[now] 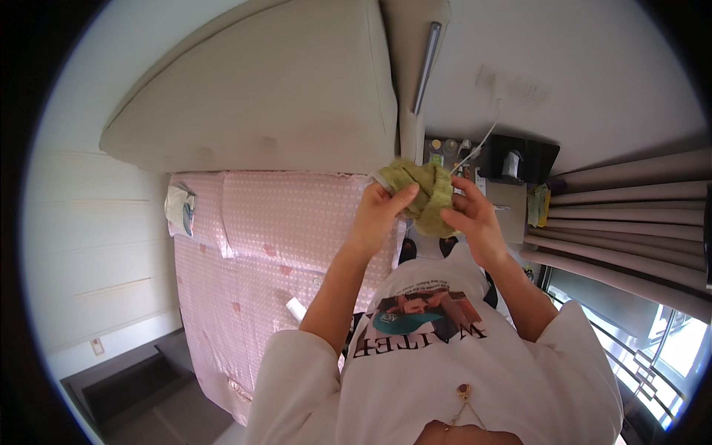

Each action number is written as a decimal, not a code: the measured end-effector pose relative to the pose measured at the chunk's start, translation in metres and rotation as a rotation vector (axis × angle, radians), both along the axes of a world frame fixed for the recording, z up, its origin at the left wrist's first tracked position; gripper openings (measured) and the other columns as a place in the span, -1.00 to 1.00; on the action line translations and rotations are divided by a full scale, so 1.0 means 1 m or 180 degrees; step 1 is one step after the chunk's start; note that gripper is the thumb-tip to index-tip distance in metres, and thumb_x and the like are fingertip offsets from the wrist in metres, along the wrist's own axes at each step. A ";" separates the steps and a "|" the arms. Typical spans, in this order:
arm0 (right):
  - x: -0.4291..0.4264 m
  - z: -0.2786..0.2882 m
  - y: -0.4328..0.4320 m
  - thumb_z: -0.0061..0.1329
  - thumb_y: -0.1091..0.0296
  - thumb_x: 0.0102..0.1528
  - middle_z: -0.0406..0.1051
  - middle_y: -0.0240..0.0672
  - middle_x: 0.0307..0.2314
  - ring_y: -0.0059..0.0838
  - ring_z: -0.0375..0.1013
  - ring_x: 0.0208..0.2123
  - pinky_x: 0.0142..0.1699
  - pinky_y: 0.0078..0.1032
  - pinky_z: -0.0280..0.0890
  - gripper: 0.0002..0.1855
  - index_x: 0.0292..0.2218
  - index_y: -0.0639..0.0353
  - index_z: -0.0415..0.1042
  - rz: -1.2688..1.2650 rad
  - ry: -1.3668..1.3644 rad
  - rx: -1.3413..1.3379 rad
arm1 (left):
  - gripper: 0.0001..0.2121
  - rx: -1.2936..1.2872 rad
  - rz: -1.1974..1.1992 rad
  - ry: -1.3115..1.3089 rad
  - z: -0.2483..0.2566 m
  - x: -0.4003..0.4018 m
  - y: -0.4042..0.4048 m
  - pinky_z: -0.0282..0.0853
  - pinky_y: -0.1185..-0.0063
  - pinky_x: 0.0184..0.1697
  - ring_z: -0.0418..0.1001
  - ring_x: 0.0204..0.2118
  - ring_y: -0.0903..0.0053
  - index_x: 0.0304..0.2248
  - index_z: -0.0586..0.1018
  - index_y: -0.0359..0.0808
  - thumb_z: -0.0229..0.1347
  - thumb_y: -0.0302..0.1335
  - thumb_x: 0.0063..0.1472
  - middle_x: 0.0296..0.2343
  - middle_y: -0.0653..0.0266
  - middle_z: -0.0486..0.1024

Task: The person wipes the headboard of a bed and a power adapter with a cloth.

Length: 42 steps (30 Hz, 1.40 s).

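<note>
A crumpled green cloth is held up in front of me, between both hands. My left hand grips its left side, with the thumb pressed over the top of the folds. On the other side, my right hand pinches the cloth's right edge between thumb and fingers. A pale strip shows at the cloth's upper left corner. Whether it is a towel or a garment I cannot tell. Behind the cloth, part of the bedside table's top is hidden.
A bed with a pink patterned cover lies to my left, against a beige padded headboard. Bottles, a black box-like object and a white cable are at the bedside table. Pinkish curtains hang on the right.
</note>
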State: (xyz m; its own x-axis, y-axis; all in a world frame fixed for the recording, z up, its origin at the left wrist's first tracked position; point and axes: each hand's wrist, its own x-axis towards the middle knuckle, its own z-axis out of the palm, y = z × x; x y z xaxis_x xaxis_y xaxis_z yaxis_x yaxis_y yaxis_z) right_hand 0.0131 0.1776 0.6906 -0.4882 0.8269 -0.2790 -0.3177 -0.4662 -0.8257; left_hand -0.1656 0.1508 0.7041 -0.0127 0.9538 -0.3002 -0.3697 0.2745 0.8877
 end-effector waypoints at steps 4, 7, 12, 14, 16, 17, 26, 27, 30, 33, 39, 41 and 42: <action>-0.011 -0.008 -0.006 -0.04 0.49 -0.02 0.35 -0.30 -0.31 -0.58 0.29 -0.23 -0.13 -0.64 0.17 -0.54 -0.07 0.32 0.18 0.0108 -0.0224 0.0140 | -0.75 0.0279 0.0121 0.1625 -0.003 -0.014 -0.014 0.18 0.57 -0.54 0.31 -0.57 0.67 -0.44 0.47 -0.45 0.05 -0.36 0.10 -0.61 0.26 0.42; -0.023 0.004 -0.009 -0.03 0.45 -0.01 0.36 -0.32 -0.34 -0.60 0.29 -0.27 -0.17 -0.66 0.18 -0.60 -0.13 0.33 0.22 0.0111 -0.0164 0.0189 | -0.75 0.0504 0.0094 0.2591 0.010 -0.017 -0.019 0.13 0.52 -0.59 0.26 -0.66 0.53 -0.50 0.44 -0.48 0.03 -0.38 0.10 -0.70 0.11 0.35; -0.044 -0.008 -0.003 -0.03 0.40 0.02 0.36 -0.39 -0.43 -0.66 0.30 -0.40 -0.27 -0.67 0.21 -0.73 -0.24 0.32 0.30 -0.0028 -0.0581 0.0542 | -0.77 0.0586 0.0069 0.2971 0.033 -0.020 -0.020 0.24 0.62 -0.45 0.28 -0.54 0.67 -0.37 0.46 -0.45 0.00 -0.39 0.14 -0.61 0.28 0.42; -0.047 -0.008 0.001 -0.05 0.41 0.03 0.35 -0.43 -0.47 -0.69 0.29 -0.44 -0.32 -0.68 0.21 -0.79 -0.28 0.32 0.33 -0.0181 -0.0214 0.0507 | -0.77 0.0440 0.0169 0.3188 0.045 -0.024 -0.019 0.24 0.63 -0.44 0.28 -0.54 0.69 -0.37 0.47 -0.46 0.00 -0.39 0.15 -0.61 0.31 0.42; -0.041 -0.013 0.006 -0.08 0.41 0.05 0.35 -0.46 -0.48 -0.72 0.27 -0.45 -0.33 -0.70 0.20 -0.81 -0.29 0.31 0.34 -0.0060 -0.0209 0.0344 | -0.77 0.0588 0.0500 0.2920 0.032 -0.032 -0.020 0.19 0.59 -0.54 0.25 -0.63 0.62 -0.45 0.44 -0.48 0.00 -0.41 0.13 -0.69 0.21 0.37; -0.039 -0.014 0.008 -0.09 0.41 0.06 0.34 -0.48 -0.49 -0.73 0.26 -0.46 -0.34 -0.71 0.19 -0.82 -0.29 0.31 0.35 -0.0002 -0.0207 0.0263 | -0.77 0.0664 0.0660 0.2783 0.028 -0.036 -0.020 0.16 0.57 -0.59 0.23 -0.68 0.59 -0.48 0.43 -0.50 0.00 -0.41 0.12 -0.73 0.17 0.34; -0.045 -0.032 0.017 -0.14 0.35 0.09 0.32 -0.43 -0.55 -0.72 0.25 -0.50 -0.39 -0.71 0.19 -0.80 -0.34 0.35 0.32 -0.0556 -0.1256 0.1483 | -0.79 0.0817 0.0987 0.1334 0.021 -0.022 -0.016 0.31 0.64 -0.36 0.37 -0.43 0.67 -0.25 0.36 -0.41 -0.01 -0.48 0.13 -0.44 0.26 0.43; -0.047 -0.030 0.014 -0.12 0.37 0.08 0.33 -0.42 -0.55 -0.72 0.25 -0.51 -0.40 -0.71 0.19 -0.81 -0.37 0.35 0.31 -0.0510 -0.1182 0.1373 | -0.77 0.0712 0.0970 0.1005 0.020 -0.020 -0.016 0.32 0.64 -0.35 0.37 -0.41 0.66 -0.23 0.35 -0.39 -0.01 -0.49 0.12 -0.42 0.26 0.42; -0.050 -0.027 0.008 -0.08 0.42 0.04 0.35 -0.40 -0.57 -0.71 0.27 -0.53 -0.43 -0.68 0.19 -0.84 -0.43 0.33 0.27 -0.0411 -0.1030 0.1167 | -0.74 0.0306 0.0826 0.0059 0.020 -0.018 -0.019 0.34 0.62 -0.32 0.38 -0.38 0.62 -0.20 0.33 -0.37 0.00 -0.52 0.10 -0.38 0.27 0.41; -0.041 -0.036 0.014 -0.07 0.46 0.01 0.36 -0.37 -0.59 -0.70 0.29 -0.56 -0.47 -0.64 0.19 -0.86 -0.45 0.30 0.25 -0.0293 -0.1230 0.1348 | -0.78 -0.0243 0.0631 -0.0503 0.004 -0.030 -0.027 0.35 0.62 -0.32 0.40 -0.37 0.60 -0.25 0.37 -0.39 0.01 -0.53 0.07 -0.39 0.28 0.42; -0.028 -0.043 0.019 -0.14 0.48 0.05 0.31 -0.35 -0.65 -0.70 0.25 -0.61 -0.50 -0.62 0.16 -0.93 -0.42 0.27 0.26 -0.0576 -0.2181 0.2312 | -0.83 -0.0381 0.0829 -0.0402 -0.011 -0.032 -0.036 0.34 0.64 -0.33 0.41 -0.40 0.63 -0.33 0.42 -0.44 0.03 -0.54 0.06 -0.42 0.27 0.44; -0.030 -0.054 0.026 -0.17 0.47 0.07 0.31 -0.39 -0.63 -0.71 0.25 -0.59 -0.49 -0.62 0.16 -0.93 -0.43 0.26 0.26 -0.0993 -0.1919 0.2218 | -0.84 -0.0234 0.0908 -0.0342 -0.005 -0.031 -0.035 0.34 0.65 -0.34 0.41 -0.41 0.65 -0.34 0.43 -0.44 0.03 -0.55 0.06 -0.43 0.28 0.45; -0.031 -0.054 0.029 -0.17 0.46 0.08 0.30 -0.40 -0.62 -0.70 0.24 -0.58 -0.48 -0.62 0.16 -0.92 -0.43 0.26 0.27 -0.1029 -0.1593 0.1808 | -0.84 -0.0139 0.0941 -0.0225 -0.001 -0.032 -0.034 0.33 0.66 -0.34 0.41 -0.42 0.65 -0.34 0.43 -0.44 0.03 -0.55 0.06 -0.43 0.28 0.45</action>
State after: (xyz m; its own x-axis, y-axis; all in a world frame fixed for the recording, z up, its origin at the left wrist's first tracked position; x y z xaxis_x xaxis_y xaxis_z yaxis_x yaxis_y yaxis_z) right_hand -0.0176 0.2067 0.6370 -0.1308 0.9861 0.1029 0.1035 0.1168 -0.9878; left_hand -0.1975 0.1167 0.7026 -0.2654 0.8980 -0.3508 -0.4996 0.1831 0.8467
